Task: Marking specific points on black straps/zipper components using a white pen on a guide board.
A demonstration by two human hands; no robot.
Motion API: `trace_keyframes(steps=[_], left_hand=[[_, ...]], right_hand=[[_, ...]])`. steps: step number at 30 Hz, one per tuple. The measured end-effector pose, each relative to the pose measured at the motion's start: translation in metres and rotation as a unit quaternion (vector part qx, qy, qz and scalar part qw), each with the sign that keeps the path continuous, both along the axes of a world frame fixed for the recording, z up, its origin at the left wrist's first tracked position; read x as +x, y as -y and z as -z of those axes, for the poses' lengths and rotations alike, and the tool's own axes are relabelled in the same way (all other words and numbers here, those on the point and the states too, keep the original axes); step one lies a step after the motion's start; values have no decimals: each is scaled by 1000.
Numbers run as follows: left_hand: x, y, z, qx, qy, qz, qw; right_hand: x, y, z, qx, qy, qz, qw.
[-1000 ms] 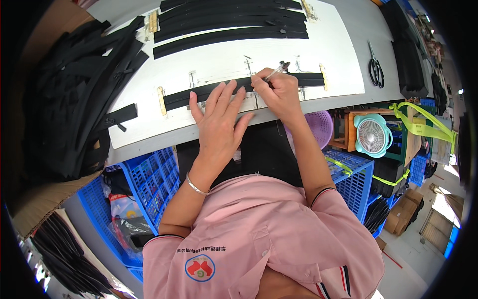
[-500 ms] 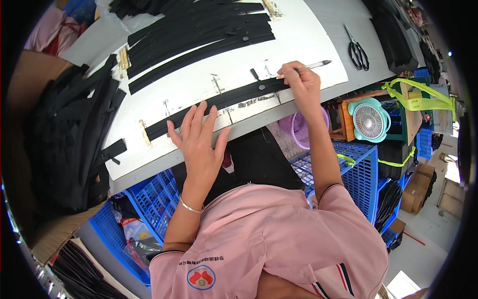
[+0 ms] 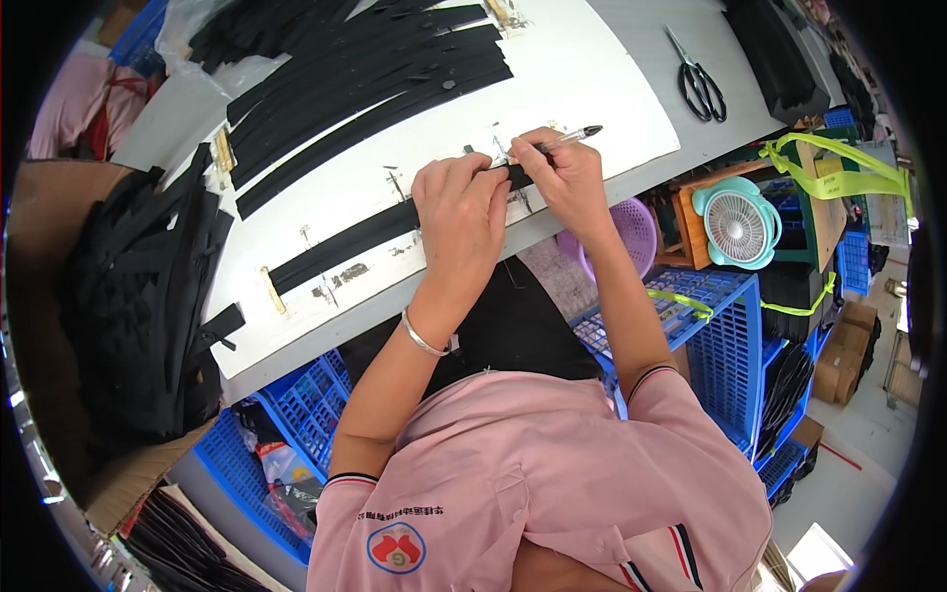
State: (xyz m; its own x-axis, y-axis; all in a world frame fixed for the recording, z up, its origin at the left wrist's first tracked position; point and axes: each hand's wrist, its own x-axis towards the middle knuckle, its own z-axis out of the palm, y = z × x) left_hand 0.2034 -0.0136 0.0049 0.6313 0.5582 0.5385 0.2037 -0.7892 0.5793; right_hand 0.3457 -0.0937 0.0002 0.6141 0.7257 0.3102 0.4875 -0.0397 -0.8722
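A long black strap lies across the white board near the table's front edge. My left hand curls over the strap near its right end, fingers pressed down on it. My right hand is shut on a pen whose tip points right, and also touches the strap's right end. A silver bangle sits on my left wrist. Further back on the board lies a stack of several more black straps.
Scissors rest on the grey table at the right. A heap of black straps fills a cardboard box at the left. Under the table stand blue crates, a purple basket and a small teal fan.
My left hand slid right along the strap and curled up beside my right hand. The pen stays in my right hand. The view has shifted, so the board sits more to the right.
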Motion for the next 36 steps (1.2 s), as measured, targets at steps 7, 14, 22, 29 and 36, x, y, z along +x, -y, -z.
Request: trace_keyframes(steps=[7, 14, 22, 29, 36], left_hand=[[1, 2, 1, -13, -2, -7, 1000], [0, 3, 1, -13, 0, -14, 1000], [0, 0, 4, -22, 33, -7, 999], [-11, 2, 2, -6, -18, -8, 1000], [-57, 6, -5, -43, -131, 16, 990]], right_hand=[[-2, 1, -10, -55, 50, -10, 997], [2, 10, -6, -45, 7, -26, 999], [2, 9, -7, -60, 15, -61, 996], [3, 8, -8, -67, 66, -63, 994], [2, 22, -1, 73, -54, 22, 996]])
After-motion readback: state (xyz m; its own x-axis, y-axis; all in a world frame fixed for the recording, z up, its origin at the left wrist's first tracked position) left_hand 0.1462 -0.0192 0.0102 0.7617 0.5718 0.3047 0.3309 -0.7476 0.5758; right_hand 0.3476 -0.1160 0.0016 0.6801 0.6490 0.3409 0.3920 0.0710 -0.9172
